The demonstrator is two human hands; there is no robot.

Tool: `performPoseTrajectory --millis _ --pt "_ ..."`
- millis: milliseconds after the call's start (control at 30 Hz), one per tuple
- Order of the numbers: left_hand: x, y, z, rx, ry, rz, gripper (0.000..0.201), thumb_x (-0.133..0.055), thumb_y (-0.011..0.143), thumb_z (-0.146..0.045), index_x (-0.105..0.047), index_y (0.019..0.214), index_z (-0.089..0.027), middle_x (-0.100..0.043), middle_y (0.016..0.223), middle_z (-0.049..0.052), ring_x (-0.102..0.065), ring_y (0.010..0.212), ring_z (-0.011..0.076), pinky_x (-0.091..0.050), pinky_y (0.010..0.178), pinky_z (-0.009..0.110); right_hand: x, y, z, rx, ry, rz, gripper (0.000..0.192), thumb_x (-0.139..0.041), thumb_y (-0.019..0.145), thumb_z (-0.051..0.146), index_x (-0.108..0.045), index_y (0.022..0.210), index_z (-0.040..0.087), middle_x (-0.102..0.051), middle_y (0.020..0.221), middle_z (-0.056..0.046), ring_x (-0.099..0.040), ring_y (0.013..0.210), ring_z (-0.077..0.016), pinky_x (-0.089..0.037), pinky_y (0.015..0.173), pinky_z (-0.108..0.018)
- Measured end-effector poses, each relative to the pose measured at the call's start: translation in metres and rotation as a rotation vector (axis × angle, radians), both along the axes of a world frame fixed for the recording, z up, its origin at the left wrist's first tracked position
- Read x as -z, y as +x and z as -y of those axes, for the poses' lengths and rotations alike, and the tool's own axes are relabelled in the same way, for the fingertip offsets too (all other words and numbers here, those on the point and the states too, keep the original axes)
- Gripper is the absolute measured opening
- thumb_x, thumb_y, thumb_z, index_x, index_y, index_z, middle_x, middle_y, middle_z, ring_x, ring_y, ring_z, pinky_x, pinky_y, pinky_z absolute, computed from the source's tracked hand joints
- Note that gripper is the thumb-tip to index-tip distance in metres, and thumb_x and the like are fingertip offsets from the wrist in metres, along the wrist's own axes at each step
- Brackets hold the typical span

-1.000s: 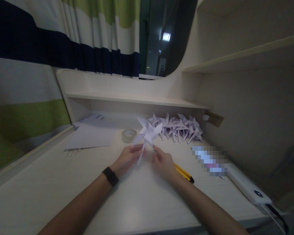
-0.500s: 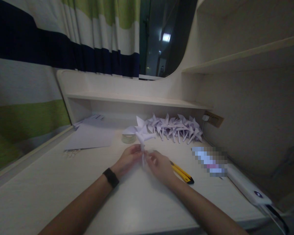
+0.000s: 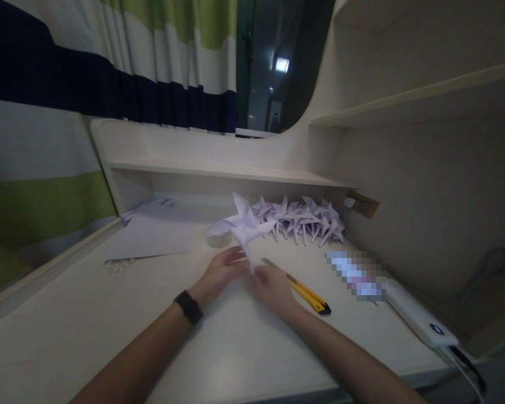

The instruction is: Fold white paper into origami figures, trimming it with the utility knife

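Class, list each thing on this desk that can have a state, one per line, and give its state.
paper pinwheel: held upright by its stick
left hand: pinching the stick
right hand: pinching the stick
utility knife: blade extended, lying flat
pinwheel pile: finished, lying down
tape roll: lying flat
paper sheets: unfolded

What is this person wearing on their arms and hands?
Both forearms are bare, with no sleeves in view. The left hand has a dark band, like a watch or fitness tracker, around its wrist. The right hand wears nothing: no gloves or rings show.
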State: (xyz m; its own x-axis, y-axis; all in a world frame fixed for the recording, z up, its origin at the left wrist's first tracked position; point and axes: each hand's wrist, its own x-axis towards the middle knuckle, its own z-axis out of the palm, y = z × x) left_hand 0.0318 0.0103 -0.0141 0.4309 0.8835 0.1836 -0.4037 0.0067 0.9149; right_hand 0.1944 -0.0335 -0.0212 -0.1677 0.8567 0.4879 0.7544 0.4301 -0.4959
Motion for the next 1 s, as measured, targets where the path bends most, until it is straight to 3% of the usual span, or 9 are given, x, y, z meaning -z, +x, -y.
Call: performPoseTrajectory --millis 200,400,633,1000 --pt "0.01 -0.005 -0.005 -0.071 -0.16 -0.191 0.047 -0.076 0.069 -0.028 -0.061 0.111 -0.014 -0.064 0.102 0.013 -0.064 0.081 0.0178 -0.051 0.077 0.034 0.001 0.024 -0.024 0.229 -0.024 -0.107 0.02 -0.054 0.083 0.028 -0.07 0.087 0.017 -0.072 0.076 -0.005 -0.064 0.066 -0.017 -0.044 0.062 -0.024" --pt "0.019 -0.003 -0.009 -0.086 -0.124 -0.317 0.039 -0.074 0.069 -0.029 -0.065 0.102 -0.012 -0.066 0.09 0.01 -0.063 0.075 0.0163 -0.05 0.073 0.031 -0.013 0.073 -0.063 0.539 -0.129 -0.007 0.027 -0.053 0.083 0.033 -0.071 0.094 0.017 -0.073 0.081 -0.006 -0.067 0.077 -0.0177 -0.045 0.067 -0.023" --pt "0.017 -0.002 -0.007 -0.026 -0.012 -0.439 0.032 -0.07 0.071 -0.034 -0.069 0.095 -0.012 -0.067 0.086 0.009 -0.061 0.072 0.0171 -0.046 0.067 0.029 -0.025 0.129 -0.099 0.822 -0.24 0.077 0.027 -0.053 0.08 0.026 -0.073 0.093 0.014 -0.072 0.09 -0.016 -0.066 0.091 -0.0258 -0.045 0.073 -0.028" --pt "0.022 -0.003 -0.011 0.014 0.112 -0.526 0.033 -0.062 0.075 -0.041 -0.069 0.089 -0.011 -0.066 0.074 0.008 -0.056 0.063 0.0163 -0.04 0.059 0.028 -0.001 0.141 -0.131 0.929 -0.299 0.156 0.032 -0.054 0.078 0.025 -0.071 0.101 0.01 -0.069 0.099 -0.021 -0.065 0.096 -0.0288 -0.048 0.077 -0.031"
